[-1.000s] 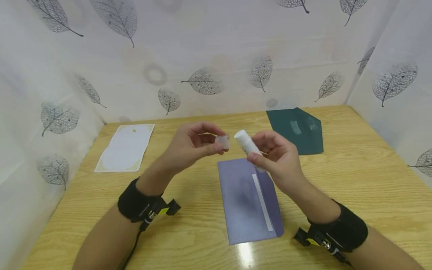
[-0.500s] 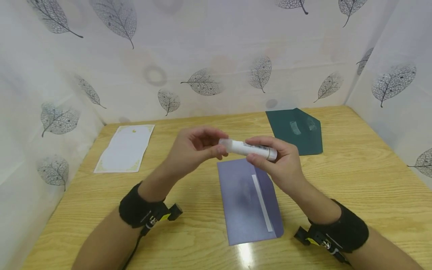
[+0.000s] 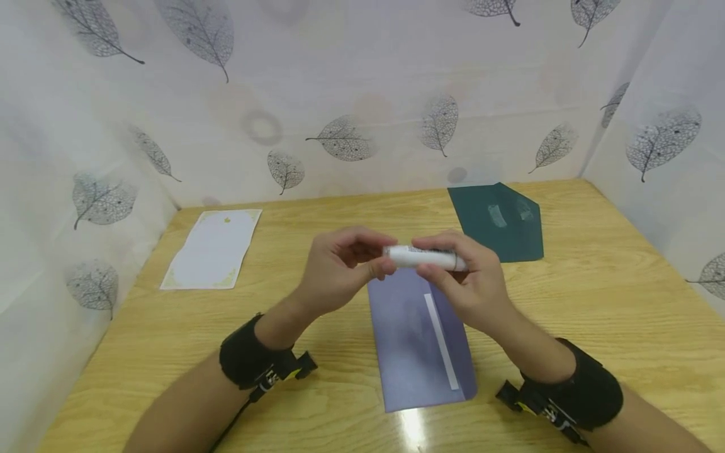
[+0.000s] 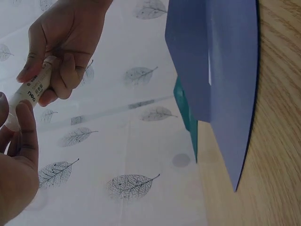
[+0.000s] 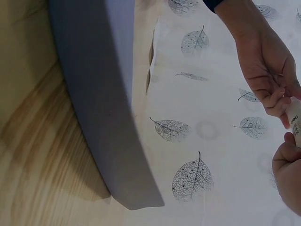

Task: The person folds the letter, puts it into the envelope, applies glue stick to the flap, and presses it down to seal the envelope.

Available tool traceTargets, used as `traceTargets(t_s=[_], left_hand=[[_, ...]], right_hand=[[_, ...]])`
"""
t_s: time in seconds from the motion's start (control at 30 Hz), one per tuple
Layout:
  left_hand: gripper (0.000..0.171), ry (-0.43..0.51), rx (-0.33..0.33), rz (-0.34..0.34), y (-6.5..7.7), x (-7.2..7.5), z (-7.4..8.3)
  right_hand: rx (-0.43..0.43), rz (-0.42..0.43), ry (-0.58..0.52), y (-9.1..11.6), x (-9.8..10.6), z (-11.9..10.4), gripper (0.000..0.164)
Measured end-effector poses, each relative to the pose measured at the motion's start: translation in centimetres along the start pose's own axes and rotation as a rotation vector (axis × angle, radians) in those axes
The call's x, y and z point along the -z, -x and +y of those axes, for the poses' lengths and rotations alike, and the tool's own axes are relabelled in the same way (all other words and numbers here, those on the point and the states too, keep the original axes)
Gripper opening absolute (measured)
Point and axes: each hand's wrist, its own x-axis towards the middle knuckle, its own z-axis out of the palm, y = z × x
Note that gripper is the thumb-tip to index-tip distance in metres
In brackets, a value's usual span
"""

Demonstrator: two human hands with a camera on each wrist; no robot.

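A white glue stick (image 3: 425,259) lies nearly level between both hands, above the top of a purple envelope (image 3: 410,340). My right hand (image 3: 472,274) holds its tube, thumb below and fingers above. At the other end my left hand (image 3: 345,270) pinches the translucent cap, which fits over the tube and is mostly hidden by thumb and fingers. Printed lettering shows on the glue stick (image 4: 35,89) in the left wrist view. The envelope's flap (image 3: 455,340) is unfolded to the right, with a white strip (image 3: 441,341) along it.
A white sheet with gold corner ornaments (image 3: 212,250) lies on the wooden table (image 3: 306,402) at the back left. A dark green envelope (image 3: 501,223) with shiny patches lies at the back right. A leaf-patterned curtain (image 3: 362,75) hangs behind and at both sides.
The cap, earlier apart from the tube in my left hand, now sits over the tube's end. My left hand has moved right and the glue stick has swung from tilted to nearly level.
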Motion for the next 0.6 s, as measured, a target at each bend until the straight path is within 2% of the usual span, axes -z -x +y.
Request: traceTargets(t_s=[0.13,0.3,0.43,0.6], left_hand=[[0.044,-0.017,-0.042,-0.008,0.05,-0.27,-0.05],[0.024,-0.095,-0.035,0.016,-0.03,-0.35,0.21],[0.029,-0.170,-0.021,0.011,-0.08,-0.40,0.59],[0.031,-0.208,-0.010,0.003,0.03,-0.60,0.44]], right_hand=[[0.003,-0.012,-0.040,0.04,-0.10,-0.10,0.025],[-0.022,-0.025,-0.044,0.09,-0.26,-0.08,0.023],[-0.055,-0.044,-0.049,-0.03,-0.34,-0.08,0.025],[-0.118,-0.100,-0.055,-0.02,-0.19,-0.10,0.027]])
